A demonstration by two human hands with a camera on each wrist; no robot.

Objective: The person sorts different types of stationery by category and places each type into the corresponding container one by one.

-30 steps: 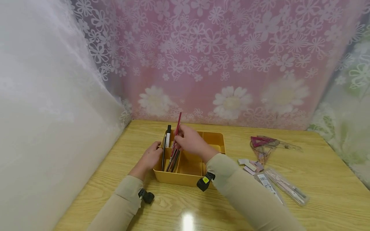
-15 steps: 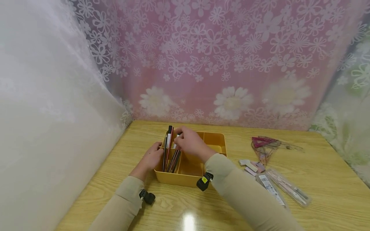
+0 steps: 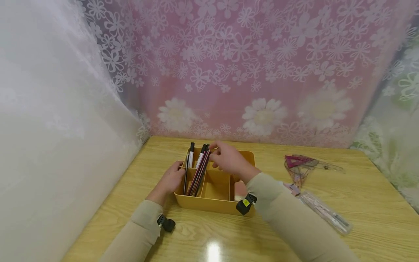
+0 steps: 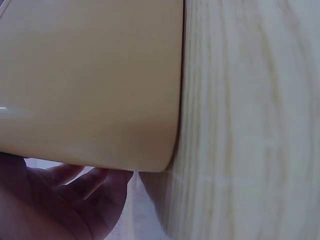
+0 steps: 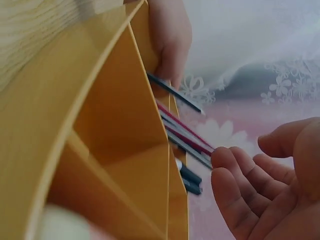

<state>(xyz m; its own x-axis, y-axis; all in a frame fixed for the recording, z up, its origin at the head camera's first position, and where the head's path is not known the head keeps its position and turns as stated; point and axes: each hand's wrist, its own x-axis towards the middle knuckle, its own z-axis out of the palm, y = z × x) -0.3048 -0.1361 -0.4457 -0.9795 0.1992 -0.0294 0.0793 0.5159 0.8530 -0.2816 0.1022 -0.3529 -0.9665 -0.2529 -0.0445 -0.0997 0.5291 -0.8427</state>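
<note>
A yellow divided organizer box (image 3: 209, 204) stands on the table. My left hand (image 3: 171, 178) grips its left wall, with the thumb at the rim; in the left wrist view, bent fingers (image 4: 102, 195) lie against the box's side. Several thin pencils (image 3: 199, 176), one dark red, lean together in the front left compartment, and a dark pencil (image 3: 185, 178) stands apart at its left. Black-capped white markers (image 3: 191, 155) stand in the back left compartment. My right hand (image 3: 230, 160) is over the box, fingertips right at the pencils' upper ends, fingers relaxed and parted from the thumb.
In the front right compartment lies a pink-and-white block (image 3: 240, 190). Right of the box are clear and magenta set squares (image 3: 298, 162), small erasers (image 3: 292, 188) and a clear pencil case (image 3: 327, 213). Flowered curtain (image 3: 262, 72) hangs behind, white sheeting (image 3: 59, 127) at left.
The dark red pencil has gone down from my right hand into the front left compartment. The pencils now lean further right, and my right hand has moved right. My left hand stays put.
</note>
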